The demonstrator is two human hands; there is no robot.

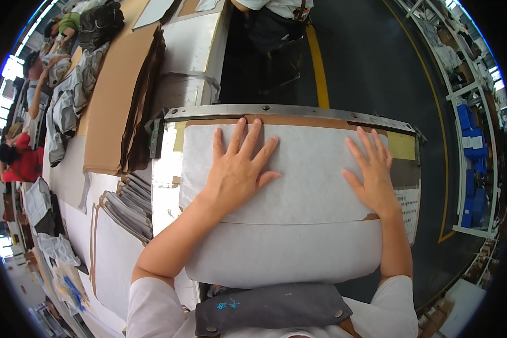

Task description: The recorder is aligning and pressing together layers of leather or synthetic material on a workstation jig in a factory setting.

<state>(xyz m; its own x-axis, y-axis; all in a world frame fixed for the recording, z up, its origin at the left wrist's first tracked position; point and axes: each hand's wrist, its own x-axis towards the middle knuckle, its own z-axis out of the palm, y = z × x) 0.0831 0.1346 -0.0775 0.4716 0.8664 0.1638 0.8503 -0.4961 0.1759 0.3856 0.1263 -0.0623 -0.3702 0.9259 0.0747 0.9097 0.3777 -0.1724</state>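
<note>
Grey apron bib [273,307] nearest the camera. Above it a white padded sheet [281,248], folded over a brown cardboard panel [307,120], lies on the table [166,174]. Left hand [236,172] and right hand [373,177] both rest flat on the upper layer, fingers spread, gripping nothing. Even pressure from both palms, worked outward, would likely keep the fold square to the metal bar [287,111] at the far edge. Beyond: stacked cardboard [118,96], possibly more folded sheets at left; another person [276,17] stands opposite.
</note>
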